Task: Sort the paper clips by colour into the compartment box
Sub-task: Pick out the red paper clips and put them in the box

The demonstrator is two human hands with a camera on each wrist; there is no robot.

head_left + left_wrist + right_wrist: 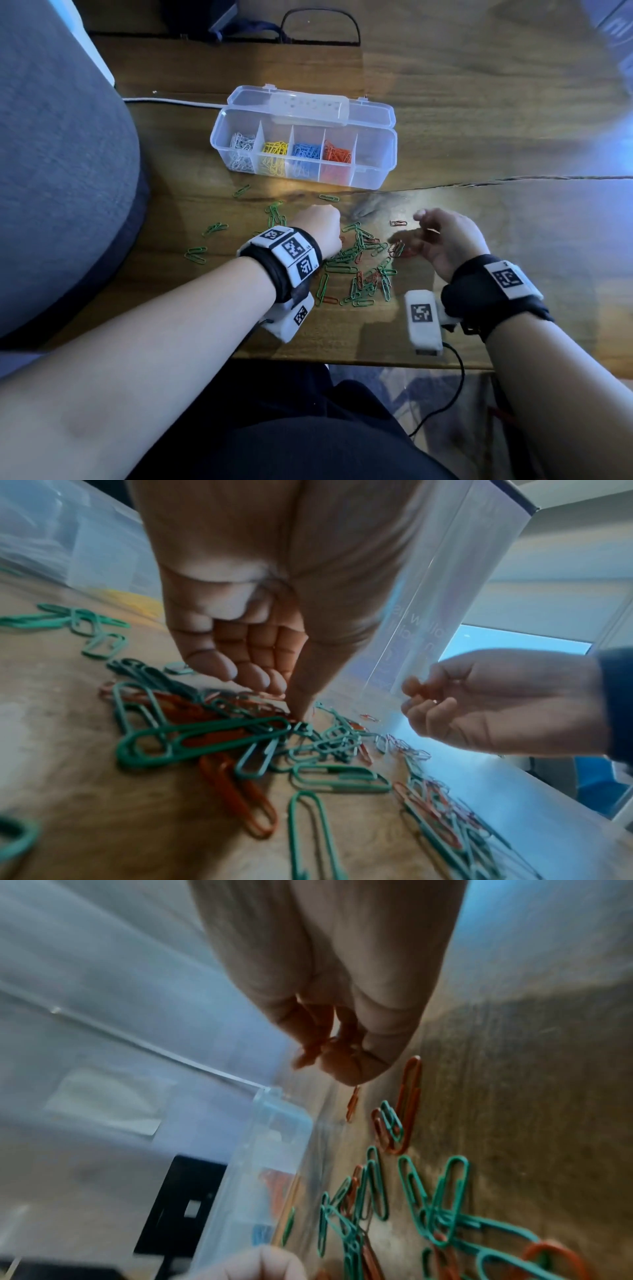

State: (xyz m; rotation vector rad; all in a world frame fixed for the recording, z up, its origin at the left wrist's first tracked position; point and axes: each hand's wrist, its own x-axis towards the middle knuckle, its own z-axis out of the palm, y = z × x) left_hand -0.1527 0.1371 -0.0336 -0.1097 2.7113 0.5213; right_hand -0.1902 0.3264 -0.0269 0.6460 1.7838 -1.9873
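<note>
**Hands over a mixed pile of green and red paper clips**

The right hand [448,240] hovers just above the table [479,137], palm turned inward, fingers curled. The right wrist view shows something red tucked between the curled fingers [308,1031] and the thumb, but blur hides whether it is a clip in a pinch, so the grip cannot be told. A single red clip [352,1104] lies just past the fingertips, its long axis pointing away from the hand.

The left hand [322,233] is down on the pile of clips [363,267], fingers curled into the palm, thumb tip [301,710] pressed onto the heap. Whether it grasps a clip cannot be told.

The pile lies between the two hands, green and red clips crossing at all angles. More green clips [274,214] are scattered to the left, most lying diagonally.

Beyond them stands the clear compartment box [376,161], lid open, long axis running left to right. From left to right it holds white clips [241,150], yellow clips [274,154], blue clips [306,152] and red clips [337,156].
</note>
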